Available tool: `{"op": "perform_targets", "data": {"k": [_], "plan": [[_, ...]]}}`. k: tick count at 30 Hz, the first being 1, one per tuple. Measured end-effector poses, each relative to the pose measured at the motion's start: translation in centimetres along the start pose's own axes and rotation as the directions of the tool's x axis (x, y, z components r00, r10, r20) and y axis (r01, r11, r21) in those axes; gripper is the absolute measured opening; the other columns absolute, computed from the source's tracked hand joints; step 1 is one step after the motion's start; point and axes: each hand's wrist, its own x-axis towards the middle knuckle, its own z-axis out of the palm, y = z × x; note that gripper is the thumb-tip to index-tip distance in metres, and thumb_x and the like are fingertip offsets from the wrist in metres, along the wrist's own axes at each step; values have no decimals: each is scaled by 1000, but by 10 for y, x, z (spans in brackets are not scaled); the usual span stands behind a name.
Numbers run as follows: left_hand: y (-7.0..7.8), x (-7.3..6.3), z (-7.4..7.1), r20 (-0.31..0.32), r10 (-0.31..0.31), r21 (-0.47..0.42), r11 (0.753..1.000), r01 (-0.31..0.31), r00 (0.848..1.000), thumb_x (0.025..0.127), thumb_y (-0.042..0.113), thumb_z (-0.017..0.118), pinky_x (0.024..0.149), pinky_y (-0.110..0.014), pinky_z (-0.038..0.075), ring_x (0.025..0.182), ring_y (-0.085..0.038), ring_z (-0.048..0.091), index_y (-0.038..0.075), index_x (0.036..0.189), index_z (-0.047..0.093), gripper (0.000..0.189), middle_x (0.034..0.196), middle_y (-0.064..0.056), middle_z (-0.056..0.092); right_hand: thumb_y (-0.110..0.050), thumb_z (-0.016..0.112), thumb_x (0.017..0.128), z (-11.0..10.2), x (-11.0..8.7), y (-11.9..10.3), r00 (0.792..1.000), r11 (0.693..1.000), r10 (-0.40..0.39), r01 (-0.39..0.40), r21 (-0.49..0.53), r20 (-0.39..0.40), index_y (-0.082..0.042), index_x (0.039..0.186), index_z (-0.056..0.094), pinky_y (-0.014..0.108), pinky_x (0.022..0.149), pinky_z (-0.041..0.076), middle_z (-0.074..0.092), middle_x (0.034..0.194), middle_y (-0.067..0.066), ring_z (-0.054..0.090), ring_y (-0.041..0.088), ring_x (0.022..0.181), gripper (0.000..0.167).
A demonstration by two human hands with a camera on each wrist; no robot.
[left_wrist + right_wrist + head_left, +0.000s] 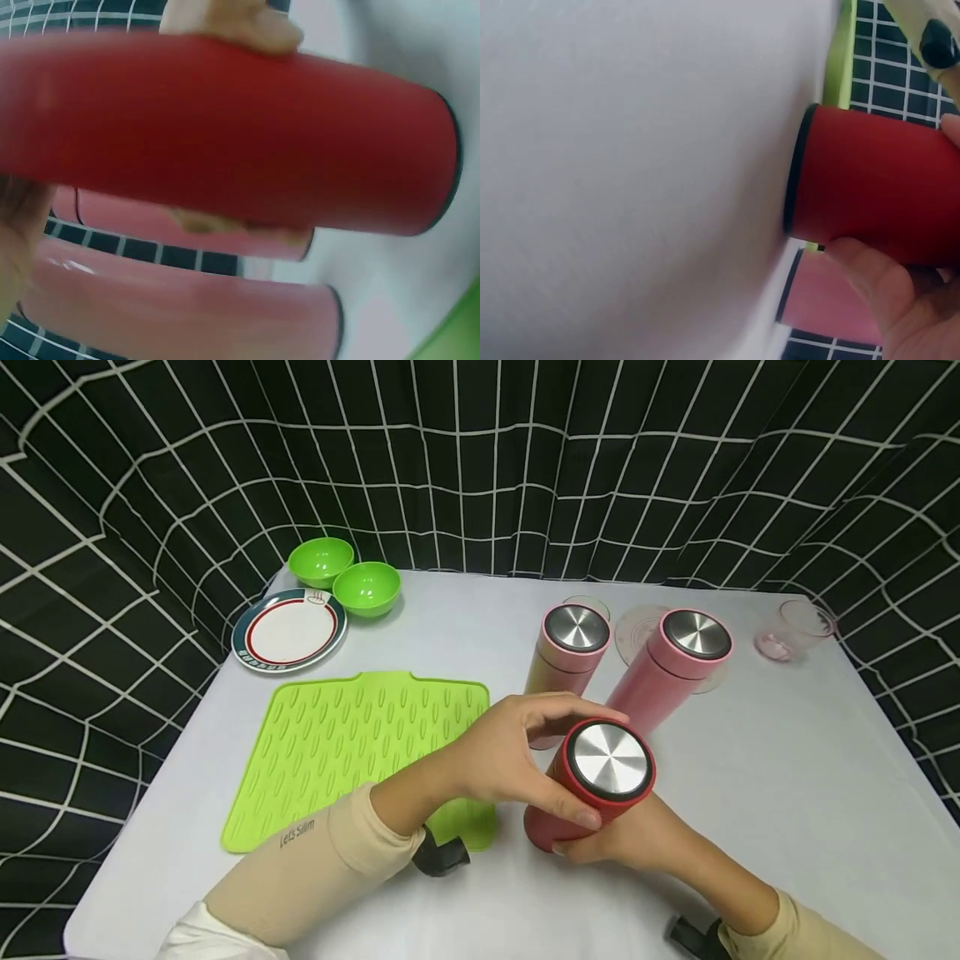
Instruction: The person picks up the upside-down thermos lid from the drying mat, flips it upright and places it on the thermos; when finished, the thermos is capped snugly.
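A red thermos bottle [551, 827] with a silver lid top stands nearly upright at the front of the table, between both hands. My left hand [510, 756] grips it near the top, thumb on the near side and fingers around the far side. Lower down, my right hand [641, 835] holds the body from the right; its thumb shows in the right wrist view against the red wall [877, 184]. Whether the base touches the table I cannot tell. Just behind stand a light pink thermos [561, 664] and a deeper pink thermos [656, 685].
A green ribbed drying mat [360, 735] lies left, partly under my left forearm. Beyond it are a dark-rimmed plate [292, 628] and two green bowls [367, 589]. Behind the pink bottles lies a clear glass saucer [633, 627]; a pinkish glass cup [793, 631] is at the far right.
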Motion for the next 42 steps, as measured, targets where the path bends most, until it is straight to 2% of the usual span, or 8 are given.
{"op": "perform_targets", "data": {"k": [3, 6, 12, 18, 23, 28, 36, 42], "plan": [[-4, 2, -6, 79, -25, -57, 998, 30, 997, 64, -6, 88, 107, -32, 37, 122, -10, 53, 0, 135, 55, 78, 127, -5, 62, -18, 93, 62, 0, -1, 0, 1000, 1000, 12, -12, 14, -3, -28, 108, 60, 29, 79, 50, 63, 100, -11, 60, 11, 89, 57], [1, -2, -2, 48, -28, 104, 994, 23, 998, 68, 8, 90, 103, -28, 41, 119, -7, 53, 6, 136, 52, 78, 127, 0, 60, -14, 90, 64, 1, 1, 0, 997, 997, -72, 72, 2, 7, -28, 105, 61, 29, 77, 50, 63, 97, -12, 60, 11, 86, 52], [15, -10, 23, -156, 94, 508, 861, -2, 983, 64, 41, 91, 90, -16, 44, 106, 4, 50, 18, 125, 53, 75, 116, 12, 54, -9, 86, 68, 2, 1, 2, 986, 986, -165, 165, -28, 9, -25, 98, 60, 28, 67, 52, 62, 89, -14, 60, 8, 78, 43], [9, -8, 19, -164, 172, 364, 926, -103, 971, 61, 24, 94, 92, -22, 47, 107, 0, 55, 14, 122, 61, 70, 111, 10, 63, -14, 90, 67, 2, 3, 1, 993, 993, -120, 120, -4, 8, -26, 102, 60, 29, 71, 52, 63, 93, -12, 61, 11, 82, 47], [1, 0, 4, -20, 80, 158, 985, -76, 997, 64, 13, 92, 97, -27, 46, 110, -6, 57, 10, 129, 60, 73, 114, 7, 64, -23, 91, 66, -2, 7, 0, 998, 999, -50, 50, -14, 38, -28, 106, 61, 30, 79, 50, 64, 99, -14, 60, 10, 90, 51], [-5, 1, -1, 77, -44, -10, 999, 45, 996, 66, 4, 89, 101, -30, 43, 113, -9, 56, 8, 135, 55, 76, 117, 3, 64, -26, 91, 67, 0, 7, 1, 998, 999, -30, 32, -37, 53, -27, 103, 62, 30, 77, 50, 64, 95, -15, 60, 9, 86, 46], [10, -11, 13, -152, 20, 262, 965, 21, 988, 63, 25, 93, 93, -22, 47, 108, -2, 56, 15, 124, 57, 72, 115, 10, 59, -14, 89, 67, 0, 9, 2, 992, 993, -118, 117, 23, 50, -26, 102, 61, 29, 74, 51, 64, 94, -12, 60, 11, 84, 47], [-2, -2, 2, -66, 5, 97, 995, 2, 998, 59, 10, 94, 94, -27, 48, 106, -7, 59, 8, 126, 63, 73, 112, 6, 67, -21, 91, 66, -3, 7, 2, 996, 998, -57, 56, 7, 63, -28, 107, 62, 30, 80, 50, 64, 99, -13, 60, 10, 88, 51]]}}
